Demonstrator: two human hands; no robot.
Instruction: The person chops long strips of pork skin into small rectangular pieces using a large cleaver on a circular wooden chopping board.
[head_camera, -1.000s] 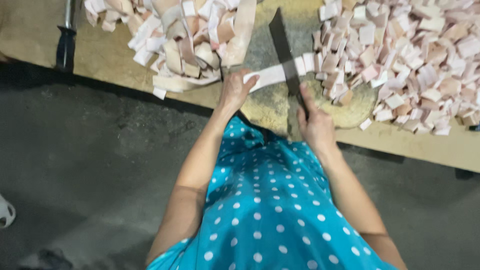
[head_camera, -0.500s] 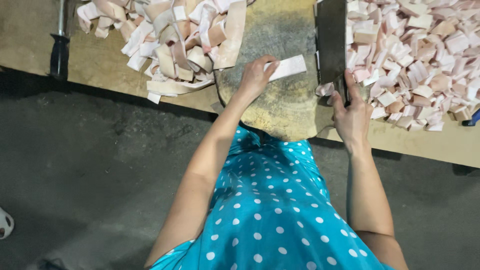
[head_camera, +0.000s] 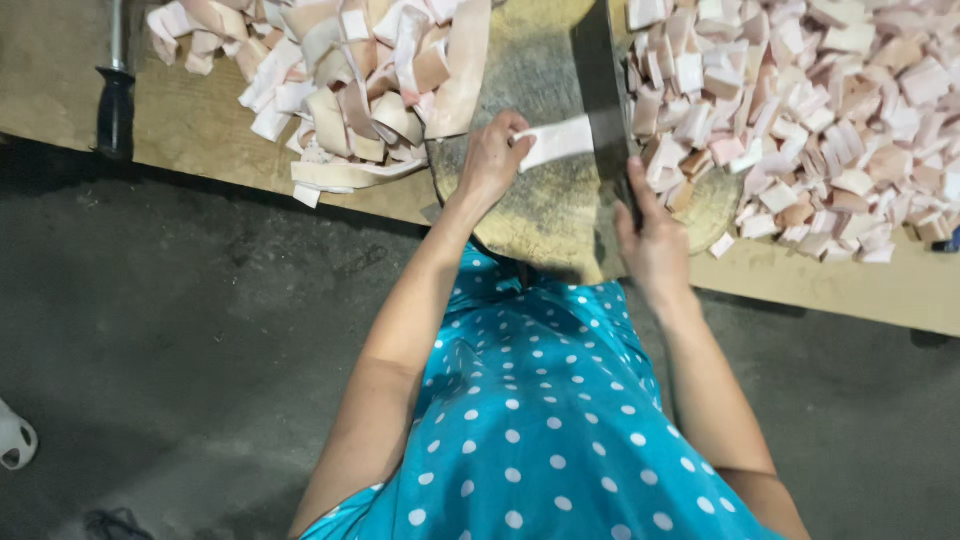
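A round, worn wooden chopping block (head_camera: 545, 200) stands on the table in front of me. My left hand (head_camera: 492, 158) presses a pale strip of pork skin (head_camera: 555, 140) flat on the block. My right hand (head_camera: 650, 235) grips the handle of a large dark cleaver (head_camera: 598, 70), whose blade lies across the right end of the strip. Long uncut strips (head_camera: 350, 80) are heaped to the left of the block. Small cut squares (head_camera: 800, 110) are piled to its right.
A plywood tabletop (head_camera: 200, 130) carries everything. A black-handled tool (head_camera: 115, 100) lies at its left end. Below the table edge is grey concrete floor (head_camera: 180, 350), with a white object (head_camera: 15, 440) at the far left. My blue polka-dot dress fills the lower middle.
The cleaver was raised half a second ago and has come down onto the strip. My left hand stayed on the strip, which now looks shorter.
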